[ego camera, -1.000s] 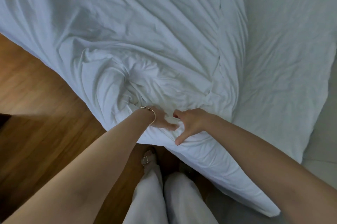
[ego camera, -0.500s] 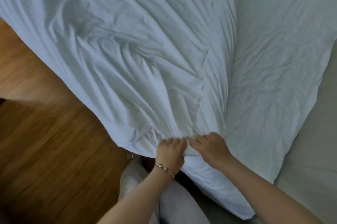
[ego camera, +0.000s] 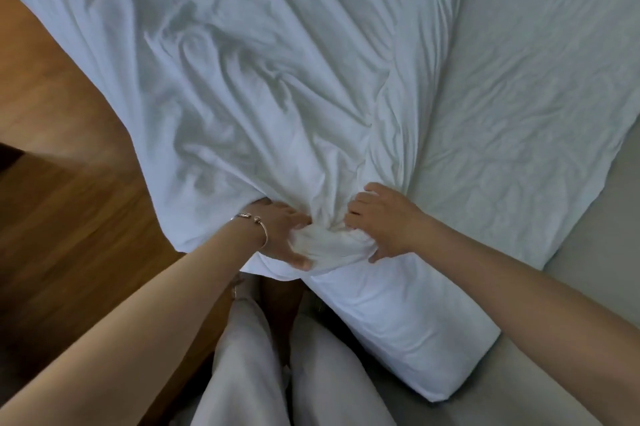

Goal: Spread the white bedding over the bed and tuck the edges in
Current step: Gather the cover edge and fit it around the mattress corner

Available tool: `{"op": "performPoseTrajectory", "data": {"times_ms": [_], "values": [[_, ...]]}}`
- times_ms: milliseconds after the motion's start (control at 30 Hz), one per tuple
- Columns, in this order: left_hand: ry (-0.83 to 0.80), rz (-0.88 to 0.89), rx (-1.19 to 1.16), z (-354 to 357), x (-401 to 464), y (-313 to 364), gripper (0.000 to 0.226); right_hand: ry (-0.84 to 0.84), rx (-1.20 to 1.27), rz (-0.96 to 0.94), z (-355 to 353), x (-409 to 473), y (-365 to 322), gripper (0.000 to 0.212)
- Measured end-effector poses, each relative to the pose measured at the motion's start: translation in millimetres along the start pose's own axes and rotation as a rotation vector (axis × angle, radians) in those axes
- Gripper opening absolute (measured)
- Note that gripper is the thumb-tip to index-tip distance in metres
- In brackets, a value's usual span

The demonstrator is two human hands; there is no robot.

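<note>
The white bedding (ego camera: pixel 263 86) lies crumpled over the bed and hangs off its near corner toward the floor. A bunched fold of it (ego camera: pixel 329 245) sits between my two hands at that corner. My left hand (ego camera: pixel 284 235), with a thin bracelet at the wrist, presses on the fold from the left, thumb under the cloth. My right hand (ego camera: pixel 384 221) grips the fold from the right with curled fingers. A flatter white sheet (ego camera: pixel 512 134) covers the right part of the bed (ego camera: pixel 408 332).
Brown wooden floor (ego camera: pixel 62 210) runs along the left of the bed. A pale grey surface (ego camera: pixel 588 252) borders the bed on the right. My legs in white trousers (ego camera: pixel 277 373) stand right at the bed's corner.
Both hands have shifted on the corner and now bunch a thick fold of bedding between them. The bedding's wrinkles now run toward that fold.
</note>
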State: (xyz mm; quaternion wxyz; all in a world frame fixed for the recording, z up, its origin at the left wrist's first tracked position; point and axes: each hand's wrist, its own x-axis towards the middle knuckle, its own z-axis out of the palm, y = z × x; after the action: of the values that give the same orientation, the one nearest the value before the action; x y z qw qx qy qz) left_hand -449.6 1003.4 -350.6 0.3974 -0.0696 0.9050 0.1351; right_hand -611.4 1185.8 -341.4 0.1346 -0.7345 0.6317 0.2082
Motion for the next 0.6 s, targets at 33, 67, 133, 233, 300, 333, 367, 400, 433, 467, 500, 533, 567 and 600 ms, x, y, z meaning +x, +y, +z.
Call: {"op": "performPoseTrajectory", "data": {"times_ms": [33,67,133,233,300,333,367,400,433,467,500,533,567,600], "values": [[0.008,0.002,0.032,3,0,2,0.099,-0.017,-0.007,0.019,-6,5,0,0.065],[0.052,0.024,0.074,4,-1,7,0.096,-0.031,-0.022,0.044,-10,9,-4,0.052],[0.202,0.142,0.060,10,0,22,0.074,0.039,-0.014,0.080,-6,2,-10,0.034],[0.618,0.357,-0.034,18,7,66,0.053,0.312,0.081,0.170,32,-49,-2,0.031],[0.700,0.391,-0.075,18,17,102,0.049,0.428,0.086,0.273,54,-86,10,0.033],[0.656,0.356,-0.103,16,23,118,0.045,0.419,0.087,0.312,65,-99,14,0.037],[0.574,0.290,-0.139,15,30,131,0.040,0.369,0.086,0.340,74,-106,15,0.043],[0.450,0.233,-0.179,11,36,137,0.038,0.308,0.088,0.368,81,-107,13,0.050],[0.313,0.215,-0.257,7,42,133,0.038,0.264,0.111,0.407,87,-104,10,0.054],[0.212,0.230,-0.359,0,46,125,0.041,0.252,0.154,0.452,88,-100,6,0.053],[0.178,0.266,-0.462,-8,47,114,0.041,0.254,0.198,0.492,85,-94,0,0.050],[0.228,0.288,-0.498,-15,47,102,0.038,0.275,0.232,0.522,81,-89,-6,0.048],[0.347,0.285,-0.416,-23,47,88,0.038,0.318,0.250,0.539,77,-86,-13,0.049],[0.441,0.254,-0.263,-29,47,74,0.047,0.376,0.257,0.537,74,-84,-21,0.050]]}}
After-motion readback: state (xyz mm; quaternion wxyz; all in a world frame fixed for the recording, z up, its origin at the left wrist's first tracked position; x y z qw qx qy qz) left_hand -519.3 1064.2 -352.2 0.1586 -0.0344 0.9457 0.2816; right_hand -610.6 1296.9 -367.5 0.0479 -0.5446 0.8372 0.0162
